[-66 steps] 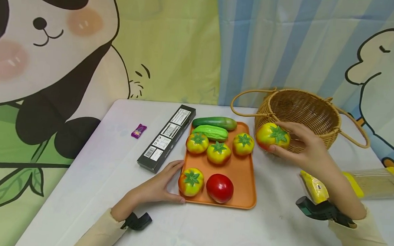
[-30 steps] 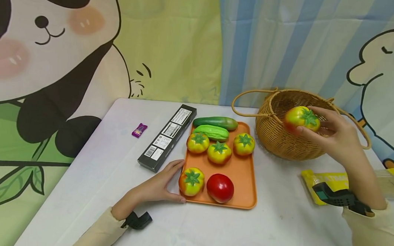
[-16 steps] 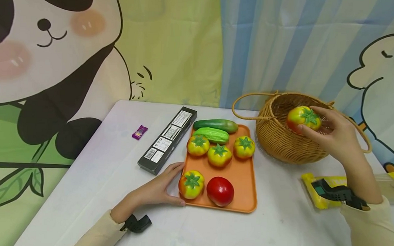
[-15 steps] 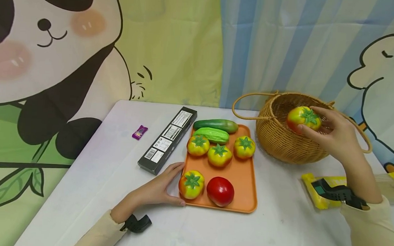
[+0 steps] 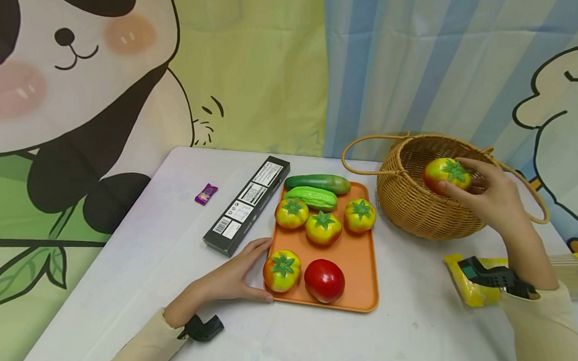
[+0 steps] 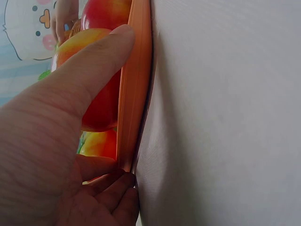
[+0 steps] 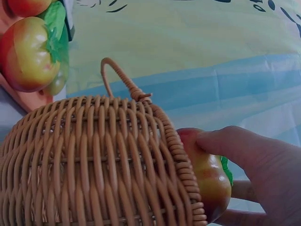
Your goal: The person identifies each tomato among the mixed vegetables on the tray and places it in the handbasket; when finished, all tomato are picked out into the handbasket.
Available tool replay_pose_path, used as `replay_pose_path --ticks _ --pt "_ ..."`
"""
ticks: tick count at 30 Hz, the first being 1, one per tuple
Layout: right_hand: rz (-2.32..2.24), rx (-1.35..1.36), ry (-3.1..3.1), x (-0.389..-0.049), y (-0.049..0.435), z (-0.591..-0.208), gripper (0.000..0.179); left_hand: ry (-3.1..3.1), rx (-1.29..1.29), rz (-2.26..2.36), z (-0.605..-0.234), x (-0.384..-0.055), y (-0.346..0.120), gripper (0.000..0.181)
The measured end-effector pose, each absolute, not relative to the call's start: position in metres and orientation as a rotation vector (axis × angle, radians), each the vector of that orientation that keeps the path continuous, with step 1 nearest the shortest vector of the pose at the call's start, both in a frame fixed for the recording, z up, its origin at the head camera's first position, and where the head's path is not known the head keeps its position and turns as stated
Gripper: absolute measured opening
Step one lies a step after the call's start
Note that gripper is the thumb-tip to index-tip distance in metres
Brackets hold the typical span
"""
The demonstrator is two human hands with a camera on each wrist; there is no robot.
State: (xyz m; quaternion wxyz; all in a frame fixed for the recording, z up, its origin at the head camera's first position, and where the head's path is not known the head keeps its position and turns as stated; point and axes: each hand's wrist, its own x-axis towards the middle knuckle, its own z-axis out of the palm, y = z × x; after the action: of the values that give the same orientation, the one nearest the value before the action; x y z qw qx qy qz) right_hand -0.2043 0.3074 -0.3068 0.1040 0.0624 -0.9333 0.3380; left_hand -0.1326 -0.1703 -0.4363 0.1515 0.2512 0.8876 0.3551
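In the head view my right hand (image 5: pixel 491 196) grips a yellow-red toy tomato (image 5: pixel 446 177) with a green leafy top. It is at the mouth of the wicker basket (image 5: pixel 420 212), partly behind the rim in the right wrist view. My left hand (image 5: pixel 232 275) holds the near-left corner of the orange tray (image 5: pixel 357 277); the thumb lies along its edge, the fingertips at its side. On the tray are several similar toy tomatoes (image 5: pixel 323 228), a smooth red toy fruit (image 5: pixel 324 281), a toy cucumber (image 5: pixel 318 182) and a bumpy light-green toy gourd (image 5: pixel 311 197).
Left of the tray lies a long black box (image 5: pixel 247 205), with a small purple wrapped sweet (image 5: pixel 206 194) beyond it. A yellow and clear packet (image 5: pixel 475 285) lies partly behind the right forearm. The basket's loop handles (image 5: pixel 365 138) stick out. Printed curtains stand behind the table.
Over these frames my right hand has carried the toy tomato from the basket's near-left side to its mouth, then barely moved. My left hand has stayed at the tray.
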Motion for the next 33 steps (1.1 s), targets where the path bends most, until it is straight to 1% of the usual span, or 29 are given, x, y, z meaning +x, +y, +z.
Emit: replay_pose_path --ticks 12,26,33 --pt "0.994 0.203 -2.828 -0.212 0.305 -0.314 0.072 2.545 0.703 1.018 -0.436 -0.132 -0.170 0.114" --pt "0.866 0.182 -2.928 -0.225 0.303 -0.315 0.076 2.548 0.705 1.010 -0.434 -0.133 -0.169 0.115" --pt "0.862 0.179 -2.991 -0.228 0.304 -0.316 0.073 2.547 0.699 1.009 -0.434 -0.133 -0.169 0.115"
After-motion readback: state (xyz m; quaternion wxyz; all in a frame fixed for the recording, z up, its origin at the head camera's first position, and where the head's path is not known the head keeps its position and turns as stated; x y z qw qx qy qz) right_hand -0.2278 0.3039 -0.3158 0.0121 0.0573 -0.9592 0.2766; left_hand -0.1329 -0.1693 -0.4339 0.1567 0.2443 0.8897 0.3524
